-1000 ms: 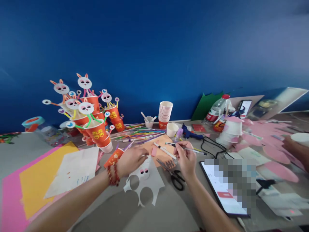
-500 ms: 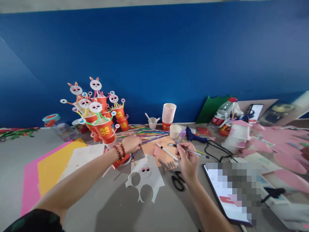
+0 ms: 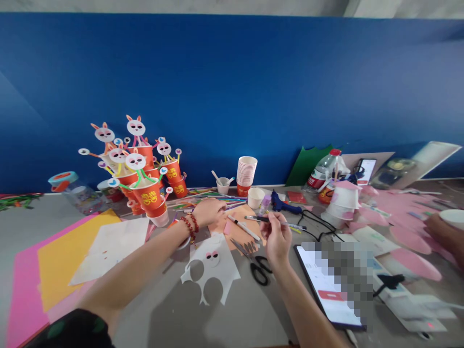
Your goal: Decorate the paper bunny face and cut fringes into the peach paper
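Observation:
My right hand (image 3: 276, 235) is closed on a thin pen (image 3: 286, 223) held level above the table. My left hand (image 3: 211, 211), with red bead bracelets on the wrist, reaches out over the coloured straws (image 3: 213, 199) with its fingers curled; what they grip is hidden. Below the hands lies a white paper sheet (image 3: 212, 271) with round holes cut out and a small rabbit face on it. A white marker (image 3: 243, 227) rests on an orange paper (image 3: 242, 227), and black scissors (image 3: 256, 263) lie beside the white sheet.
Red cups topped with rabbit faces (image 3: 139, 166) stand at back left. A stack of paper cups (image 3: 246, 175), a blue glue gun (image 3: 284, 204), a bottle (image 3: 324, 168) and a phone (image 3: 328, 287) are around. Yellow and pink sheets (image 3: 58, 256) lie left. Another person's hand (image 3: 444, 231) is at right.
My left hand moved away from the white cut-out sheet and forward to the straws. My right hand kept the pen and hardly moved. The camera tilted up slightly.

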`<state>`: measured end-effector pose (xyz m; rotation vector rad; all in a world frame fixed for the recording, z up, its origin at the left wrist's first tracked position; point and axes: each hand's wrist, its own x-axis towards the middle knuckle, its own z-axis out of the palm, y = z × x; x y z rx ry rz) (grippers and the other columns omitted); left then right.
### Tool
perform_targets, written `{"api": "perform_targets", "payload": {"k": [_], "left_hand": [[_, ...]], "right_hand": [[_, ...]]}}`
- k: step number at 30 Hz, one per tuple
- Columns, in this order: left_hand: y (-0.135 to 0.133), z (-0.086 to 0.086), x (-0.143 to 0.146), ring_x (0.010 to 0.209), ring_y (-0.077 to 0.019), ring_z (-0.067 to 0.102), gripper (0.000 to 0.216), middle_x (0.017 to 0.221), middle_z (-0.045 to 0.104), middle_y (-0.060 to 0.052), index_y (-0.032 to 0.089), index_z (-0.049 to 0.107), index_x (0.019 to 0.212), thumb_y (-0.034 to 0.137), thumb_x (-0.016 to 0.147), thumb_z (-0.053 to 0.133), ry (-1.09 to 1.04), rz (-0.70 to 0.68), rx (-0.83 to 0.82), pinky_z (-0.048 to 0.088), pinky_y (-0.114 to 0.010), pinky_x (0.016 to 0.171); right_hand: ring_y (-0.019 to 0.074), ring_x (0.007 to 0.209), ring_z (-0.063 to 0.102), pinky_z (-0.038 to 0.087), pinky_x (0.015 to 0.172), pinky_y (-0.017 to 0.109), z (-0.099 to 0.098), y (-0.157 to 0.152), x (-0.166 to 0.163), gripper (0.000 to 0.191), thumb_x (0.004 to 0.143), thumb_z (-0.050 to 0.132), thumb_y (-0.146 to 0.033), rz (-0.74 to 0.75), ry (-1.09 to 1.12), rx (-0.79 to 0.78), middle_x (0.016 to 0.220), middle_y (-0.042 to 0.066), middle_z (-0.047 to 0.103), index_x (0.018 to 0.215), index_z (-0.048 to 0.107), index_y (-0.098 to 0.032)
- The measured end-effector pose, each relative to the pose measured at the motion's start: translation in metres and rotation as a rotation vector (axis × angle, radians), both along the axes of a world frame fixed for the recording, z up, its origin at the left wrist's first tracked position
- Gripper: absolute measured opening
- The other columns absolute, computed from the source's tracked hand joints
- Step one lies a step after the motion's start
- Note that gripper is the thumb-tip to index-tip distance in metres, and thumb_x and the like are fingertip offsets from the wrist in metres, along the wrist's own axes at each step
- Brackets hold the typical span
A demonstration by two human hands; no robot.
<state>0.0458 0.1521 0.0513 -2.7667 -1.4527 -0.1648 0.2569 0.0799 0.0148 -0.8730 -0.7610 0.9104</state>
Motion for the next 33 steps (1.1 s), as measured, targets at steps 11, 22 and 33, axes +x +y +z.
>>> {"api": "perform_targets", "payload": {"k": [11,22,33], "left_hand": [[-0.001,0.021,-0.043,0.073,-0.0192,0.063,0.027,0.074,0.07,-0.005,0.018,0.069,0.07,0.03,0.089,0.054,-0.021,0.046,-0.013,0.039,-0.027,0.065],[-0.054,0.035,-0.088,0.085,-0.0187,0.064,0.027,0.101,0.068,-0.006,0.019,0.065,0.108,0.035,0.097,0.047,-0.135,0.177,0.057,0.044,-0.026,0.072],[-0.067,-0.023,-0.048,0.108,-0.0333,0.057,0.012,0.098,0.07,-0.015,0.015,0.073,0.087,0.013,0.077,0.067,0.262,-0.067,0.119,0.027,-0.053,0.107]], "right_hand": [[0.007,0.037,0.041,0.027,0.036,0.016,0.008,0.004,0.01,0.018,0.082,0.064,-0.035,-0.136,0.046,0.08,0.048,-0.006,0.057,0.078,0.056,-0.02],[0.0061,0.037,0.04,0.028,0.037,0.016,0.008,-0.002,0.0,0.02,0.081,0.067,-0.036,-0.092,-0.002,0.033,0.054,-0.005,0.061,0.08,0.054,-0.02],[0.0065,0.042,0.041,0.031,0.041,0.018,-0.013,-0.005,-0.012,0.019,0.087,0.063,-0.036,0.054,-0.222,0.036,0.058,-0.005,0.059,0.079,0.056,-0.02]]}}
